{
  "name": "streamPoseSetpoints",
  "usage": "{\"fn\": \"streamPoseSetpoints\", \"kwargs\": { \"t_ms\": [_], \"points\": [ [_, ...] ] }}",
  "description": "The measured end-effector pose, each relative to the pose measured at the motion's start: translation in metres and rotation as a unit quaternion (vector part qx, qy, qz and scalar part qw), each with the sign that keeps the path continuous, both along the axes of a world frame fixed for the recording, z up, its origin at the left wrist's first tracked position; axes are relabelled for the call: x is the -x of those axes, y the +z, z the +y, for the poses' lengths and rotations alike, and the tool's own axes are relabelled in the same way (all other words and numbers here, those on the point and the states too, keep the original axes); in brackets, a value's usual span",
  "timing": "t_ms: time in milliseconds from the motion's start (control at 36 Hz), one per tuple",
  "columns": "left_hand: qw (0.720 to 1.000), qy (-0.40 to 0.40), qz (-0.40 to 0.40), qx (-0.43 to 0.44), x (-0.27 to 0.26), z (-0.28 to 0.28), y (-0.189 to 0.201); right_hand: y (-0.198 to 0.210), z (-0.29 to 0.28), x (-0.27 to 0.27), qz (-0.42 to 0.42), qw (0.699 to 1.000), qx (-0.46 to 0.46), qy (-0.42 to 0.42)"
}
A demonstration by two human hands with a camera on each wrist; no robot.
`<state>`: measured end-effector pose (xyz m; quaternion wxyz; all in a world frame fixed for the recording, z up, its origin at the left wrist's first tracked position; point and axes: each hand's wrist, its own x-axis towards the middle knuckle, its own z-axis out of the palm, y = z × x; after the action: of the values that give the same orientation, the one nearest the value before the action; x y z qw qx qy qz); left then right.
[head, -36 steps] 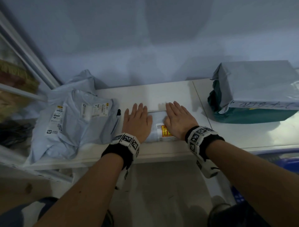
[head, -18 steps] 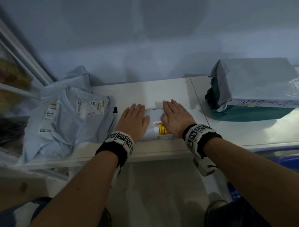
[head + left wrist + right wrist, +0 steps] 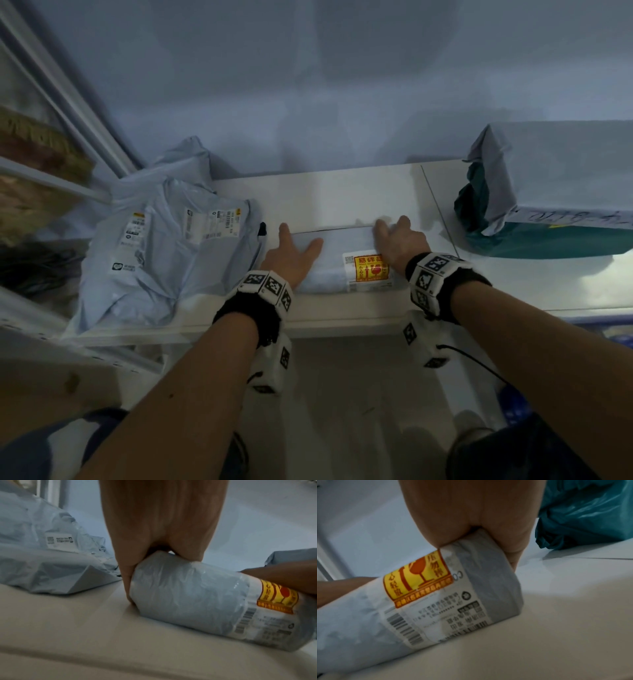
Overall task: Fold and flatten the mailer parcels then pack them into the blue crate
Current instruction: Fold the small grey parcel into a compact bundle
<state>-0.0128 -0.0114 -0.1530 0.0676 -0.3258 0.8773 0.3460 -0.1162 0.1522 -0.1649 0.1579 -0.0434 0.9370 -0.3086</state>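
Note:
A folded grey mailer parcel (image 3: 337, 263) with a red-and-yellow fragile sticker (image 3: 369, 269) lies near the front edge of the white table (image 3: 342, 192). My left hand (image 3: 298, 240) stands against the parcel's left end, fingers straight along it and thumb on top (image 3: 188, 545). My right hand (image 3: 394, 236) presses on the parcel's right end with straight fingers (image 3: 471, 520). Neither hand curls round it. A sliver of the blue crate (image 3: 615, 337) shows below the table at the right.
A crumpled pile of pale mailer bags (image 3: 164, 246) with white labels lies on the table's left. A large box wrapped in grey and teal plastic (image 3: 565, 185) stands at the right. A metal shelf frame (image 3: 51, 178) borders the left side.
Both hands slid apart from the middle of the parcel to its two ends. The sticker and the parcel's top now show between them.

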Motion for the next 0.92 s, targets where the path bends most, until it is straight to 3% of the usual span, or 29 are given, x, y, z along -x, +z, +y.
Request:
{"fn": "streamPoseSetpoints", "kwargs": {
  "t_ms": [194, 333, 389, 472, 556, 611, 667, 750, 833, 917],
  "points": [
    [0.996, -0.006, 0.053, -0.069, 0.001, -0.014, 0.001, 0.017, 0.003, 0.006, 0.003, 0.998, -0.028, 0.048],
    [0.984, -0.012, 0.144, -0.103, -0.005, -0.023, 0.008, 0.030, -0.002, 0.004, 0.017, 0.986, 0.154, -0.065],
    [0.981, -0.027, 0.154, -0.111, -0.008, -0.026, 0.009, 0.033, -0.004, 0.006, 0.038, 0.978, 0.194, -0.069],
    [0.985, -0.049, 0.153, -0.057, -0.012, -0.027, 0.004, 0.033, -0.006, 0.005, 0.071, 0.973, 0.214, -0.058],
    [0.981, -0.114, 0.140, 0.070, -0.016, -0.028, 0.003, 0.029, -0.008, 0.000, 0.096, 0.981, 0.167, -0.014],
    [0.970, -0.155, 0.128, 0.139, -0.018, -0.026, 0.005, 0.023, -0.010, -0.010, 0.156, 0.984, 0.055, 0.063],
    [0.959, -0.180, 0.111, 0.189, -0.019, -0.023, 0.006, 0.017, -0.014, -0.019, 0.223, 0.966, -0.046, 0.125],
    [0.945, -0.196, 0.078, 0.252, -0.019, -0.020, 0.009, 0.015, -0.028, -0.034, 0.289, 0.930, -0.108, 0.200],
    [0.931, -0.206, 0.048, 0.298, -0.019, -0.019, 0.007, 0.011, -0.037, -0.045, 0.276, 0.898, -0.141, 0.313],
    [0.931, -0.223, -0.006, 0.289, -0.015, -0.022, 0.012, 0.008, -0.037, -0.047, 0.271, 0.886, -0.160, 0.340]
  ]
}}
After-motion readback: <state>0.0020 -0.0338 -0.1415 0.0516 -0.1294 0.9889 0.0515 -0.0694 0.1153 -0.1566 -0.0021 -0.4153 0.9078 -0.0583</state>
